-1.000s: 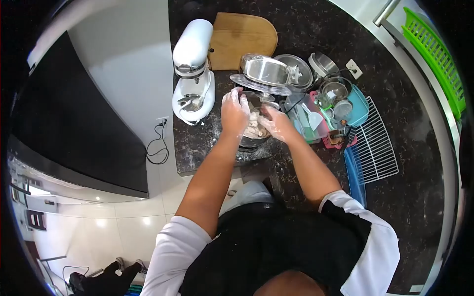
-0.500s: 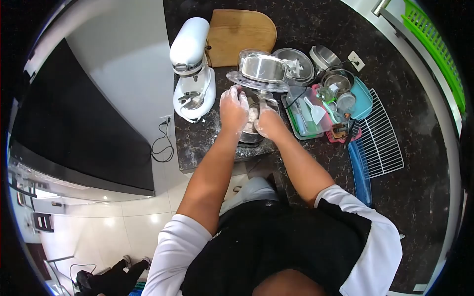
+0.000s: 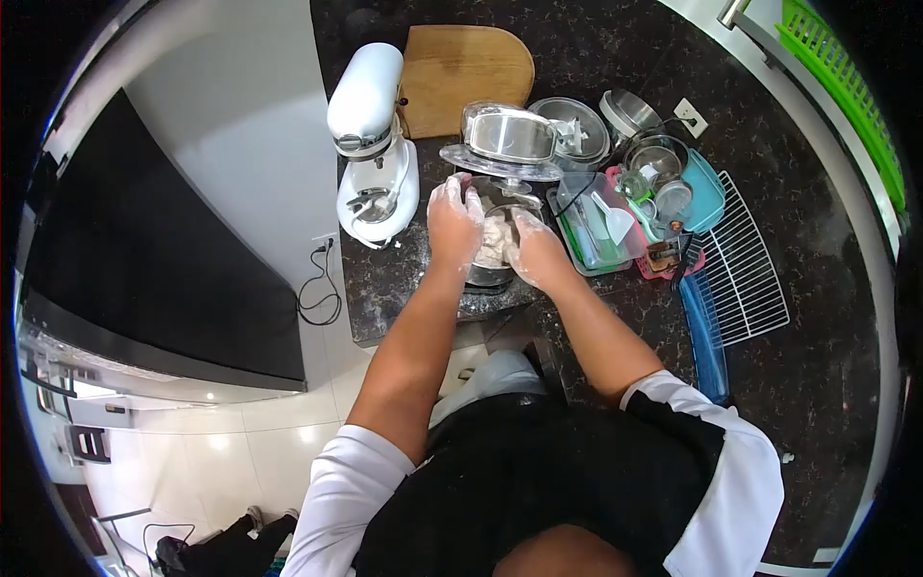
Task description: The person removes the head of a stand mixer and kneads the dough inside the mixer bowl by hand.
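Note:
A metal bowl (image 3: 490, 276) stands near the counter's front edge, with pale dough (image 3: 493, 240) inside it. My left hand (image 3: 454, 223), coated in flour, is at the bowl's left side with its fingers curved over the rim. At the right side, my right hand (image 3: 536, 248) reaches in with its fingers against the dough. Both hands' fingers are partly apart, and whether either grips the dough or the rim is not clear. Flour lies scattered on the dark counter (image 3: 385, 298) around the bowl.
Left of the bowl stands a white stand mixer (image 3: 368, 115); behind is a wooden board (image 3: 466, 77). A glass stand (image 3: 505, 139) is just beyond the bowl. Plastic containers (image 3: 596, 226) and a wire rack (image 3: 750, 269) lie right. Another person's legs (image 3: 236, 548) show lower left.
My right hand dipped toward the near right of the bowl, then moved back to the dough. My left hand has stayed at the left side. The view has shifted slightly.

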Motion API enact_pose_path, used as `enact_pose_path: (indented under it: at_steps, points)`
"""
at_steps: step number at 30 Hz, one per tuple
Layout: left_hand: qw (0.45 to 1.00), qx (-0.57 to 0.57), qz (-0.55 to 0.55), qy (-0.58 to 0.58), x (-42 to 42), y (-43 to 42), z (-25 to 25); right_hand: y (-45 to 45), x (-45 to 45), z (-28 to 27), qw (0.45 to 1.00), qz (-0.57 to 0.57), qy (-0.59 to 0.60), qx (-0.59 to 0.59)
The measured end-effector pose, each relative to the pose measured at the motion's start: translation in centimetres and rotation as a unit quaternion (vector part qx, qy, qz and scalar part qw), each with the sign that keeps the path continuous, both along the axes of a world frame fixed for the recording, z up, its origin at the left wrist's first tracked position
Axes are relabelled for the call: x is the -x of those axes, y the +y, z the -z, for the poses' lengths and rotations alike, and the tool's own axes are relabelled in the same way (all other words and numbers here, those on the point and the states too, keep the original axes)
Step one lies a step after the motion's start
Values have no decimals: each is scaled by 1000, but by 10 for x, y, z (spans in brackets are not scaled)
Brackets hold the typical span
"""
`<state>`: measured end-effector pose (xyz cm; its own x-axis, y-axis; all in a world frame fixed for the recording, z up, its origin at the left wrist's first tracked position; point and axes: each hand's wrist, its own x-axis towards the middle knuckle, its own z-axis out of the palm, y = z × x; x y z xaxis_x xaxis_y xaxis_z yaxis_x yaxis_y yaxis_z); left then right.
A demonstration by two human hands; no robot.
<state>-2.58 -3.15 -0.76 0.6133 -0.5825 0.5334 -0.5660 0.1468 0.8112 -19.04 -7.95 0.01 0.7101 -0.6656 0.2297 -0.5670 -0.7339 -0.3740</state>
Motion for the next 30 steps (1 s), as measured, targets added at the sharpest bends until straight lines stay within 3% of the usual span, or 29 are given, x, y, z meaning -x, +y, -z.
enact_pose_path:
  at_steps: [3,9,14,18,24,28,30]
  points:
    - [1000,-16,-1,-11,0,3,-2,6,-20,-1,996,69,-3,-53]
    - [1000,-1,5,-6,1,3,-2,22,-23,-5,999,39,20,-14]
    - [1000,-14,-10,-21,-1,2,0,13,-8,-26,988,20,-26,-149]
    - [1000,-14,4,-16,0,1,2,13,-21,0,997,62,-43,-1]
    - [999,-33,-18,-39,-2,1,2,18,-16,11,998,-8,-56,-5]
    - [1000,-17,7,-23,-4,-4,9,11,3,6,977,-96,-190,-16]
    - [999,-37,8,-30,-2,-4,6,18,-1,0,981,-89,-172,0]
